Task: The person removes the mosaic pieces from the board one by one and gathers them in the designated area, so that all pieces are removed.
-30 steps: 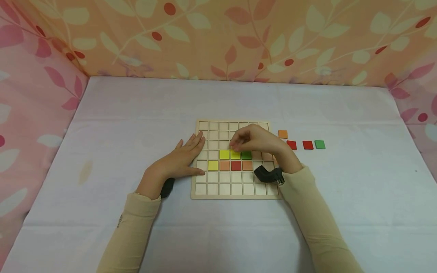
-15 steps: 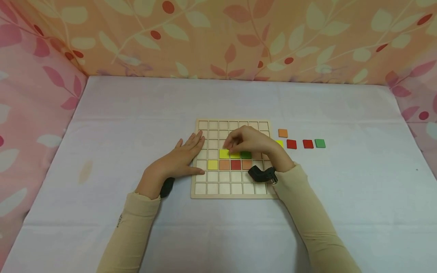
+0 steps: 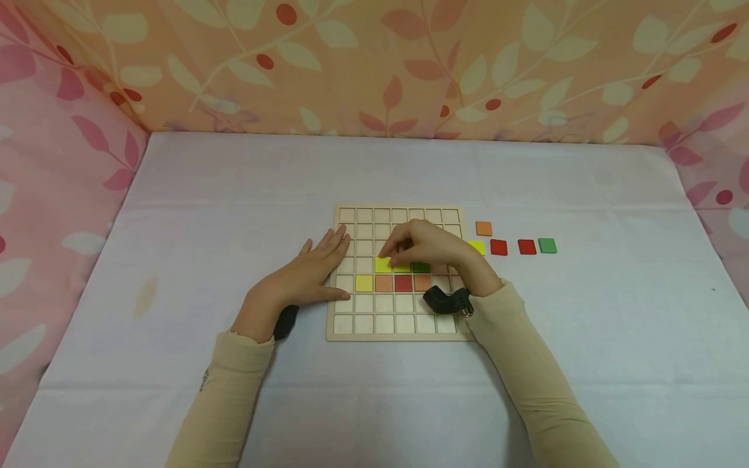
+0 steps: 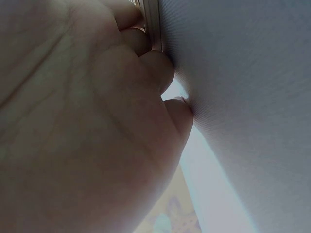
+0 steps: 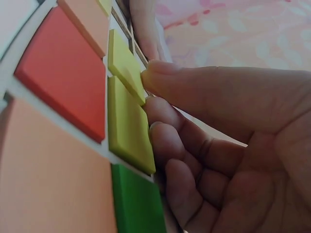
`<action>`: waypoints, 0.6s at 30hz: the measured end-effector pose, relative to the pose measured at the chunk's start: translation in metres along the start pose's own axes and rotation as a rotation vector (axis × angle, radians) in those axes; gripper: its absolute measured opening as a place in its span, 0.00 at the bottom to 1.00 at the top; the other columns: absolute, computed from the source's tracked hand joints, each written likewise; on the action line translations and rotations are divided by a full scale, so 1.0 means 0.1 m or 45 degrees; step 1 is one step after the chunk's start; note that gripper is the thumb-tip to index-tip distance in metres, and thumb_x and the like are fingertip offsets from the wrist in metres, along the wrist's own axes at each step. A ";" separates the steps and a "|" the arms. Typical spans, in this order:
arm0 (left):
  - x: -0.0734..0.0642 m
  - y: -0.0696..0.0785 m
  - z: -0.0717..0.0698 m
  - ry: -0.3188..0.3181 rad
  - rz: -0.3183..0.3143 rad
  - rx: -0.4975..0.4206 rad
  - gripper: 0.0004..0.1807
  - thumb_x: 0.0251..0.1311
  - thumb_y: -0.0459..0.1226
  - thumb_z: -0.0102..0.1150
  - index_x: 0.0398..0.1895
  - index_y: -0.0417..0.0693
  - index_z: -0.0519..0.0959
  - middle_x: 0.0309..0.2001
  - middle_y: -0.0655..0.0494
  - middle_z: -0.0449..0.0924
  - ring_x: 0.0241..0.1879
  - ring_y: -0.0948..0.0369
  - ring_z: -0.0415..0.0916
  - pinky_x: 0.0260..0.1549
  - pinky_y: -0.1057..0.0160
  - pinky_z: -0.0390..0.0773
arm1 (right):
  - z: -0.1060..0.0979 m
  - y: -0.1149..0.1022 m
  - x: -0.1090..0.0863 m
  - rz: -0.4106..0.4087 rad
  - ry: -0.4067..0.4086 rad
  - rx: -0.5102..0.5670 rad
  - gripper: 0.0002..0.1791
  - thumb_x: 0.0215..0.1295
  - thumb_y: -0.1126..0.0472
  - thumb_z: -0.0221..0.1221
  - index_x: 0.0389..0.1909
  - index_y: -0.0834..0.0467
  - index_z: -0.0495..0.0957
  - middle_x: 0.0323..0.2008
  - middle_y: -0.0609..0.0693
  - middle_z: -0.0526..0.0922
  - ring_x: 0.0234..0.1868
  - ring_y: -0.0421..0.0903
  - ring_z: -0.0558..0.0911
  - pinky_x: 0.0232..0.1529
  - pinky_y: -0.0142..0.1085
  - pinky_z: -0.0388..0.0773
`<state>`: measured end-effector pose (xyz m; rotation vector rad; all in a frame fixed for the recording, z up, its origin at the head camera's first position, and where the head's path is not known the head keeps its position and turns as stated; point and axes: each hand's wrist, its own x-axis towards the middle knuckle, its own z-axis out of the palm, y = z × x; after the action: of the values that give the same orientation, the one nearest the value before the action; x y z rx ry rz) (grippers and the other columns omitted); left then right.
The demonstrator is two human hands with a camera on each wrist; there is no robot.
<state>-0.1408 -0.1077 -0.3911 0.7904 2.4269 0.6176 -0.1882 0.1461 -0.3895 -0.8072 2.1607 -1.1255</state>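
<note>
In the head view a square wooden grid board [image 3: 374, 337] lies on the white table. My left hand [image 3: 298, 276] rests on its left edge with fingers spread; in the left wrist view, some fingertips lie against the board's side. Over the middle of the board, my right hand [image 3: 430, 244] pinches a yellow tile [image 3: 382, 264] at its edges with thumb and index finger. The right wrist view has this tile beside a second yellow tile [image 5: 129, 126] and a green tile [image 5: 138, 199]. A red tile [image 5: 65, 73] sits between orange tiles in the neighbouring row.
Right of the board lie loose tiles: an orange tile [image 3: 484, 228], a yellow tile [image 3: 476, 247] partly behind my wrist, two red tiles and a green tile [image 3: 547, 246]. Another yellow tile [image 3: 364, 283] sits in the board. Patterned cloth [image 3: 374, 65] stands behind the table.
My right hand has moved left a little, from above the second yellow tile to the leftmost one in that row. The left hand has stayed in place.
</note>
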 end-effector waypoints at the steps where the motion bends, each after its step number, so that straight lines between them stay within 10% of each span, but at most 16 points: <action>1: 0.00 0.00 0.00 0.001 0.000 0.001 0.55 0.56 0.49 0.64 0.73 0.37 0.39 0.74 0.47 0.26 0.73 0.51 0.26 0.67 0.44 0.31 | 0.00 0.00 0.00 -0.001 0.001 0.001 0.07 0.59 0.69 0.62 0.38 0.64 0.84 0.31 0.50 0.81 0.31 0.45 0.77 0.34 0.34 0.75; 18: 0.01 -0.03 0.01 0.005 0.015 0.010 0.55 0.56 0.50 0.64 0.74 0.38 0.39 0.74 0.47 0.25 0.73 0.52 0.26 0.67 0.43 0.31 | 0.03 -0.04 0.02 -0.060 0.052 0.039 0.06 0.57 0.71 0.62 0.36 0.67 0.83 0.29 0.51 0.83 0.30 0.45 0.80 0.36 0.34 0.78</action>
<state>-0.1418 -0.1088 -0.3941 0.8079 2.4317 0.6148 -0.1864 0.1410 -0.3885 -0.8325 2.1623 -1.2058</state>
